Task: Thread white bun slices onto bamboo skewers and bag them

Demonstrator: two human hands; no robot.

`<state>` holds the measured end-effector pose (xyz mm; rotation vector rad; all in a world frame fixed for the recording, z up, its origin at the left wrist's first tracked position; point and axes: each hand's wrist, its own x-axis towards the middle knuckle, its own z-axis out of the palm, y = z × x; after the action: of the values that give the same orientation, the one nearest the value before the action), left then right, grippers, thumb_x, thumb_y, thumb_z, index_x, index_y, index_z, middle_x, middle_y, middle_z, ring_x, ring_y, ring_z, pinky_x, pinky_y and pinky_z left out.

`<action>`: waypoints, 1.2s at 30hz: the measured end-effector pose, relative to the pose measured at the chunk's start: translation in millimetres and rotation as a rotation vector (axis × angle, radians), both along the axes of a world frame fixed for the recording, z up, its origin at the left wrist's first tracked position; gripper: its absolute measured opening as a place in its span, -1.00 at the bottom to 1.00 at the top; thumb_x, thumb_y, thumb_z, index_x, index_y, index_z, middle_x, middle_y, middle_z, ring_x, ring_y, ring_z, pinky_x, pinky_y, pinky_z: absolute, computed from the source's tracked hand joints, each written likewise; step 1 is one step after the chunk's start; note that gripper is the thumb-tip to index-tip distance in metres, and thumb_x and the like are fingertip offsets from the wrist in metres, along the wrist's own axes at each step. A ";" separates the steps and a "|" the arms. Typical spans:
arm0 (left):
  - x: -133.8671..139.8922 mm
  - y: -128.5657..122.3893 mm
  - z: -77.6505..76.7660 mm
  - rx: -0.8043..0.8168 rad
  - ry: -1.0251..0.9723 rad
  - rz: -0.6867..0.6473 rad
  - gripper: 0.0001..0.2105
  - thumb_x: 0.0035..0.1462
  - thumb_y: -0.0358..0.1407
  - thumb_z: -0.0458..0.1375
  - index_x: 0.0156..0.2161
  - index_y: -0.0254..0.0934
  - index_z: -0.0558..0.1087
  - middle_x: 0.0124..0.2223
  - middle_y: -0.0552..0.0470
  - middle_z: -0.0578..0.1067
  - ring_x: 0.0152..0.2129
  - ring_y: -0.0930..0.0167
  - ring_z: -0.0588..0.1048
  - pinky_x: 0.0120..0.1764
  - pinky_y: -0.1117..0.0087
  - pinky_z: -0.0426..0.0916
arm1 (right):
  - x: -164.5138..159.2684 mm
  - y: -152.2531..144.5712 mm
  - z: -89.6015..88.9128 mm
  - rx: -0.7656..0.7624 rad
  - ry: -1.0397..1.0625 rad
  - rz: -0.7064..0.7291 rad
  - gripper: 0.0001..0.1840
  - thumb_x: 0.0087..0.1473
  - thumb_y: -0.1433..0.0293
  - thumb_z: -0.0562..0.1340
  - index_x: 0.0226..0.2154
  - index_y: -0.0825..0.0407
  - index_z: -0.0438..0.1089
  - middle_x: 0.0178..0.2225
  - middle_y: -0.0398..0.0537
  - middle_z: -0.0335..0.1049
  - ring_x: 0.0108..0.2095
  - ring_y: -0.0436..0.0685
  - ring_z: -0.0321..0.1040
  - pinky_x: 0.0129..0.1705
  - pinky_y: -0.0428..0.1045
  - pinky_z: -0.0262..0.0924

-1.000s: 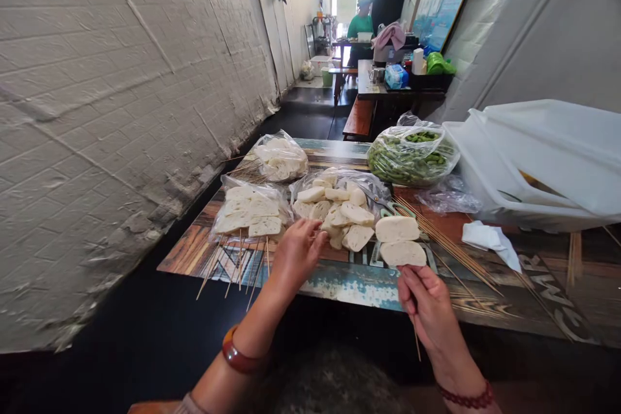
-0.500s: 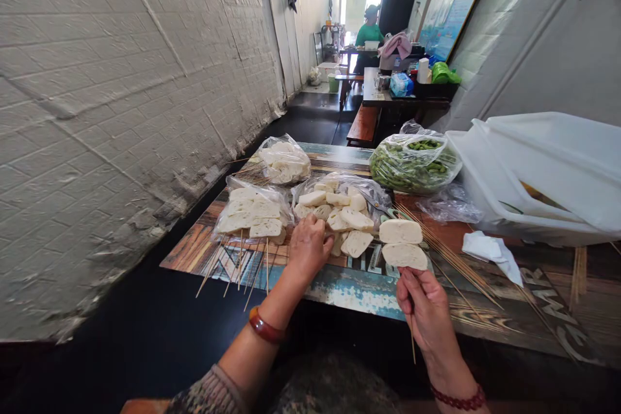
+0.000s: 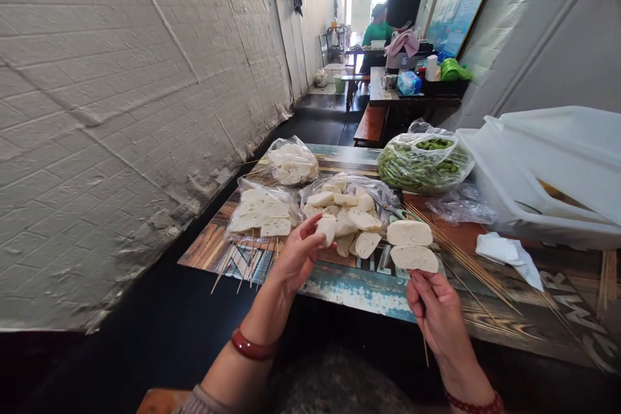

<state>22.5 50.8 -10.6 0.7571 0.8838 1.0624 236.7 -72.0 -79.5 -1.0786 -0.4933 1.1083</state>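
Observation:
Between the thumb and fingers of my left hand (image 3: 301, 249) is a pale, bread-like slice (image 3: 326, 230), lifted at the front of a pile of similar slices (image 3: 347, 210) on an opened plastic bag. My right hand (image 3: 434, 301) pinches a thin wooden skewer (image 3: 425, 343) just under two threaded slices (image 3: 414, 259), one above the other; the skewer's lower end sticks out below the fist. Left of the pile, finished skewers of slices (image 3: 262, 210) rest on clear plastic, their sticks pointing toward me.
Behind lies another bag of white pieces (image 3: 292, 162). A bag of green pods (image 3: 424, 165) and white plastic tubs (image 3: 543, 168) stand at the right. Loose skewers (image 3: 466, 265) and a crumpled tissue (image 3: 509, 255) lie nearby. A person in green (image 3: 377, 31) sits far back.
My left hand has come back from the pile, turned over, and now holds up one slice. My right hand keeps the skewer with two slices. The whole view has shifted slightly.

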 end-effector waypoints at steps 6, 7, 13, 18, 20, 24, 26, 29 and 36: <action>5.5 -16.5 9.9 -0.046 -0.177 -0.073 -0.49 -0.30 -0.48 0.43 -0.17 -0.29 0.38 -0.26 0.02 0.53 -0.33 0.30 0.58 -0.21 0.27 0.50 | -2.8 -7.5 5.5 -0.036 -0.106 0.083 -0.67 0.00 0.14 0.41 -0.37 0.06 0.45 -0.68 -0.25 0.23 -0.70 -0.15 0.02 -0.70 -0.23 -0.09; 6.3 -18.0 10.3 -0.041 -0.184 -0.075 -0.49 -0.30 -0.48 0.44 -0.18 -0.28 0.36 -0.27 0.03 0.53 -0.34 0.28 0.59 -0.22 0.25 0.51 | -5.1 -9.4 7.4 -0.048 -0.126 0.110 -0.66 -0.01 0.13 0.40 -0.39 0.07 0.45 -0.69 -0.24 0.23 -0.70 -0.15 0.02 -0.71 -0.22 -0.10; 7.8 -18.0 7.6 0.021 -0.128 -0.069 -0.44 -0.22 -0.42 0.45 -0.03 -0.29 0.45 -0.24 0.01 0.57 -0.36 0.41 0.57 -0.28 0.47 0.44 | -26.2 -23.4 11.5 -0.086 -0.201 0.326 -0.62 0.07 0.08 0.33 -0.31 0.07 0.44 -0.70 -0.23 0.24 -0.73 -0.13 0.00 -0.73 -0.20 -0.16; 6.1 -14.7 6.1 -0.018 -0.162 0.018 -0.55 -0.25 -0.38 0.47 -0.17 -0.31 0.49 -0.26 0.03 0.58 -0.38 0.47 0.54 -0.32 0.53 0.43 | -40.5 -27.5 9.8 -0.086 -0.261 0.505 -0.61 0.16 0.08 0.24 -0.26 0.09 0.43 -0.69 -0.23 0.27 -0.75 -0.15 0.00 -0.70 -0.19 -0.18; 4.5 -14.4 7.1 -0.053 -0.177 0.037 -0.57 -0.22 -0.35 0.46 -0.20 -0.30 0.43 -0.29 0.04 0.57 -0.44 0.47 0.53 -0.37 0.48 0.46 | -44.5 -27.7 11.1 -0.088 -0.277 0.523 -0.60 0.17 0.07 0.23 -0.26 0.09 0.42 -0.69 -0.23 0.27 -0.76 -0.15 0.00 -0.70 -0.19 -0.19; 1.3 -15.4 10.6 -0.081 -0.191 0.027 -0.55 -0.17 -0.34 0.45 -0.17 -0.29 0.36 -0.25 0.00 0.57 -0.41 0.40 0.58 -0.36 0.41 0.51 | -51.3 -29.3 13.5 -0.094 -0.279 0.544 -0.59 0.18 0.06 0.22 -0.26 0.09 0.41 -0.68 -0.23 0.27 -0.76 -0.15 0.00 -0.70 -0.19 -0.20; 1.0 -16.6 12.7 -0.094 -0.197 0.048 -0.51 -0.14 -0.36 0.43 -0.09 -0.26 0.34 -0.22 -0.01 0.58 -0.36 0.35 0.61 -0.34 0.40 0.52 | -54.7 -30.4 13.8 -0.098 -0.277 0.560 -0.59 0.19 0.06 0.21 -0.25 0.09 0.41 -0.68 -0.24 0.27 -0.76 -0.15 0.00 -0.70 -0.20 -0.21; 2.4 -20.0 15.8 -0.109 -0.205 0.066 -0.55 -0.09 -0.37 0.40 -0.08 -0.27 0.36 -0.20 -0.03 0.59 -0.33 0.33 0.62 -0.31 0.41 0.51 | -59.6 -30.9 14.8 -0.123 -0.270 0.564 -0.58 0.18 0.04 0.21 -0.25 0.09 0.41 -0.68 -0.24 0.27 -0.76 -0.16 0.00 -0.70 -0.20 -0.21; 4.3 -30.7 14.7 -0.137 -0.222 -0.026 -0.56 -0.16 -0.27 0.45 -0.16 -0.30 0.43 -0.29 -0.02 0.61 -0.42 0.35 0.61 -0.33 0.42 0.47 | -64.6 -26.8 20.7 -0.151 -0.281 0.463 -0.59 0.14 0.04 0.26 -0.26 0.08 0.42 -0.68 -0.24 0.26 -0.75 -0.15 0.01 -0.70 -0.20 -0.16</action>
<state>26.8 20.0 4.1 0.5235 0.7459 1.0295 172.1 -98.7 -58.9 -1.2983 -0.9283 1.4206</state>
